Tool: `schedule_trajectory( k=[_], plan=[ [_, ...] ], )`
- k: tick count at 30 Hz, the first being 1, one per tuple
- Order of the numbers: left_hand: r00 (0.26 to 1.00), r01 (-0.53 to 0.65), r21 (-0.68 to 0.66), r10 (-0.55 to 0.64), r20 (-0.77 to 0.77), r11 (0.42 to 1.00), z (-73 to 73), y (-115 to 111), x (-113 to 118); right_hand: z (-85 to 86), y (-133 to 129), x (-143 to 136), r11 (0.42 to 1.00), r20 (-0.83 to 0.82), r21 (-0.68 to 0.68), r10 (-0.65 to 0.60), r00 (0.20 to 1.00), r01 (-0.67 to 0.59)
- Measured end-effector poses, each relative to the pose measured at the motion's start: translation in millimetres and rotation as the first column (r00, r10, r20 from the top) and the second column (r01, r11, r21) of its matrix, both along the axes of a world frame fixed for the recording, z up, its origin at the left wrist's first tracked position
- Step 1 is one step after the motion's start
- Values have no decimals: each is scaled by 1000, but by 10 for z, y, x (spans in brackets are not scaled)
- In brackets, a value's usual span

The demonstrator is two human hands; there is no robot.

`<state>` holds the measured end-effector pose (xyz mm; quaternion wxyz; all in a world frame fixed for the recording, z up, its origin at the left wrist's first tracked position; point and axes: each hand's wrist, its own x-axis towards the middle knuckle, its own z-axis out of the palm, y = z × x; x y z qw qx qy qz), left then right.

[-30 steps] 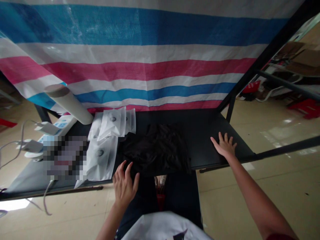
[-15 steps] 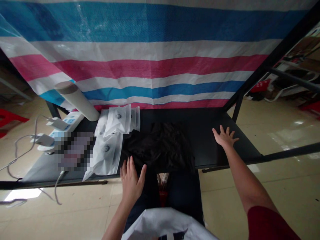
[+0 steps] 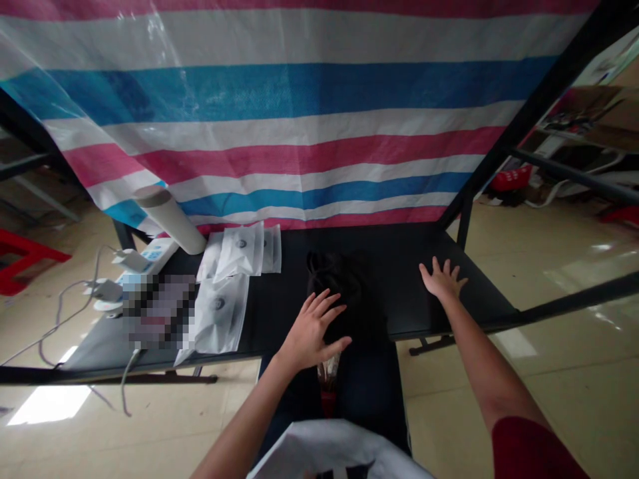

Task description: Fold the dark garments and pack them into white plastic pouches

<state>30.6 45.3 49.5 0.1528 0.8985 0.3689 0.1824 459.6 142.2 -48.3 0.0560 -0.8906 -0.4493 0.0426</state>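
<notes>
A dark, rumpled piece of black cloth (image 3: 357,293) lies on the black tabletop (image 3: 399,249) in front of me; what kind of item it is I cannot make out. My left hand (image 3: 315,330) is over the cloth's near left side, its fingers spread and pointing away to the right. Whether the palm presses on the cloth is hard to see. My right hand (image 3: 443,279) rests on the bare tabletop to the right, apart from the cloth, with fingers fanned out and nothing in it.
Several frosted zip bags (image 3: 219,313) lie left of the cloth. Beyond them are a white bottle (image 3: 174,223), a power strip (image 3: 157,253) with chargers and cables, and a blurred-out phone-like object (image 3: 160,309). A striped sheet (image 3: 299,146) hangs behind; black frame bars flank the table.
My left hand has swept right from the table's front edge, and the cloth is bunched into a narrower heap further right. My right hand stays on the tabletop. The view has tilted up slightly.
</notes>
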Motion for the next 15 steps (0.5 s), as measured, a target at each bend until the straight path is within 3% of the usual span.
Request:
schedule_trajectory(
  k=[5, 9, 11, 15],
  plan=[
    [998, -63, 38, 64, -6, 997, -139, 105, -365, -14, -260, -378, 986, 32, -6, 168, 985, -168],
    [996, -31, 62, 36, -82, 998, -211, 257, -455, 21, -565, -884, 912, 14, 83, 401, 916, -401],
    [994, 24, 70, -17, -104, 997, -211, 329, -426, 69, -698, -1111, 816, -28, 166, 565, 825, -554],
    [983, 103, 10, -100, -155, 995, -225, 366, -414, 179, -916, -1393, 548, -90, 273, 833, 546, -790]
  ],
)
